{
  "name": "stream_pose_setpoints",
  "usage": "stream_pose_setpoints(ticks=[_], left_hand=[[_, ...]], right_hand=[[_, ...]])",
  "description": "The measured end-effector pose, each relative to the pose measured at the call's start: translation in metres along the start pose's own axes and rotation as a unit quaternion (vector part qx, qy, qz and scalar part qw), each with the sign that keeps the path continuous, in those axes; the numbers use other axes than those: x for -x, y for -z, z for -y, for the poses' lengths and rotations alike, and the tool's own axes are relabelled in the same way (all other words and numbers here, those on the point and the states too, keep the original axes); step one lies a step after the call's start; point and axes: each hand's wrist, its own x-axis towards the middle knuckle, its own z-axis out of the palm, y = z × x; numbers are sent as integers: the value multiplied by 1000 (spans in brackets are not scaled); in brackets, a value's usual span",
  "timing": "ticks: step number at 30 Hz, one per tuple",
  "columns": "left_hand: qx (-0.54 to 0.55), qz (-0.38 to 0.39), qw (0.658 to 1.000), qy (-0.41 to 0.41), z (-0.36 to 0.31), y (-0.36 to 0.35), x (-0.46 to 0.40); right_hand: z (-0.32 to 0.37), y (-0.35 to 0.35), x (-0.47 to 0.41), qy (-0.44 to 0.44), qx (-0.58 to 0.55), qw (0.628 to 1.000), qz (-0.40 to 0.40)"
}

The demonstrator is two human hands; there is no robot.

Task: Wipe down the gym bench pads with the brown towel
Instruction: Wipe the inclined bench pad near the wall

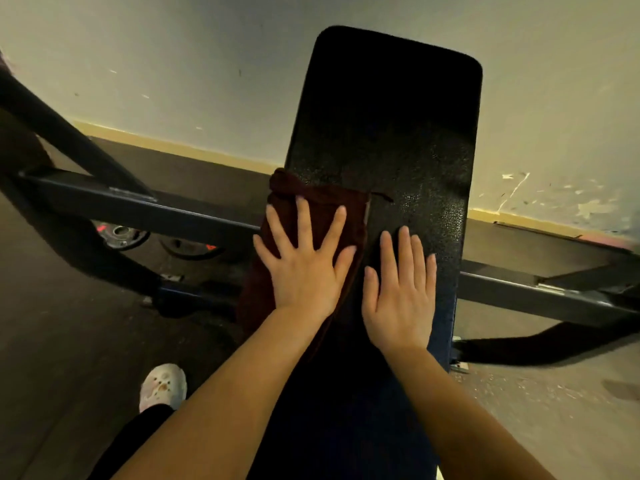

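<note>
The black textured bench pad (391,126) runs away from me toward the wall, its far end raised. The brown towel (329,206) lies on the pad's left side and hangs over its left edge. My left hand (304,261) presses flat on the towel with fingers spread. To the right of it, my right hand (401,289) rests flat on the bare pad, fingers straight and together. The nearer part of the pad lies in deep shadow under my forearms.
A dark steel frame bar (138,209) crosses under the bench from left to right. Weight plates (121,233) lie on the floor at the left. My foot in a white clog (162,386) stands beside the bench. A pale wall with a yellow skirting (173,143) is close behind.
</note>
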Motion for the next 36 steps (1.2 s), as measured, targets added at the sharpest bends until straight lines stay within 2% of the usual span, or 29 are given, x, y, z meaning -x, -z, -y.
stream_pose_setpoints(ticks=[6,12,20,26,29,30,32,34,36], left_hand=[[-71,-54,989,-114,-17,1,-48],[-128,-50,956,-258,-47,20,-117],[-153,-50,925,-344,-76,42,-185],[-137,-81,924,-348,-77,42,-183],[-38,-193,920,-338,-72,47,-162],[11,-240,918,-316,-65,48,-151],[77,-284,926,-235,-41,44,-112],[82,-274,951,-119,-6,26,-60],[48,-218,974,-44,22,1,-11]], right_hand=[[-2,-6,2,4,-12,999,-31],[-1,-5,2,6,-11,999,-40],[-1,-6,2,7,11,1000,-25],[-2,-6,1,6,17,1000,-16],[-4,-4,-1,9,17,1000,-14],[-4,-4,-3,9,18,1000,-15],[-4,-4,-4,7,17,1000,-20],[-3,-4,-3,8,12,1000,-28],[-2,-4,-3,8,4,999,-34]])
